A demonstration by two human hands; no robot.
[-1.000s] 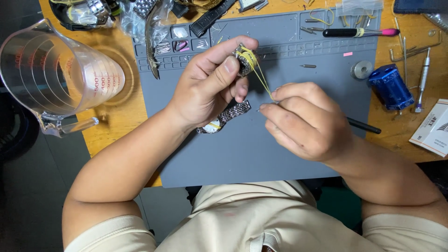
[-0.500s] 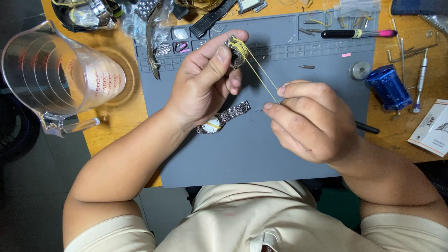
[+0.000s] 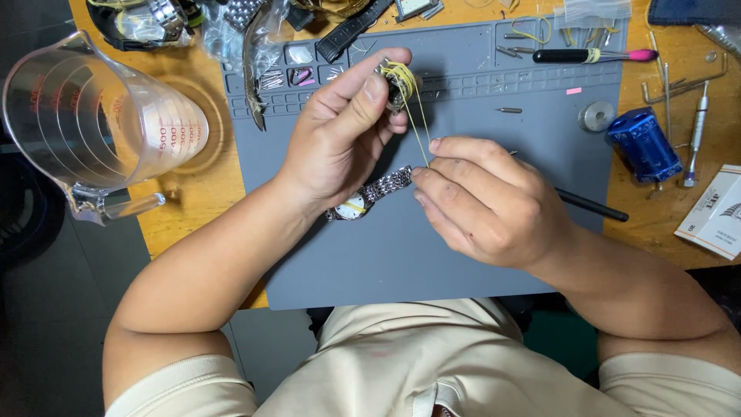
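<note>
A small round metal part (image 3: 395,83), wound with yellow thread (image 3: 417,123), is pinched between the thumb and fingertips of the left hand (image 3: 340,143), which is raised above the upper middle of the grey mat (image 3: 463,255). The thread is drawn taut from that part down to the right hand (image 3: 482,201), where it is gripped between thumb and forefinger; the remaining fingers are curled in, and a thin black tool (image 3: 590,206) is seen sticking out from behind this hand toward the mat's right edge. A wristwatch (image 3: 367,197) with a silver link band and a pale dial lies on the mat under the left palm, its band reaching toward the right fingertips.

Farther out, a black screwdriver with a pink end (image 3: 590,55) lies along the mat's top edge near the right corner. A small metal disc (image 3: 597,116) rests near the right edge, with a blue cylinder (image 3: 643,144) just beyond it on the wooden table (image 3: 193,208). A clear measuring jug (image 3: 93,127) stands on the table off the mat's left edge. A white box (image 3: 714,212) sits at the table's right edge.
</note>
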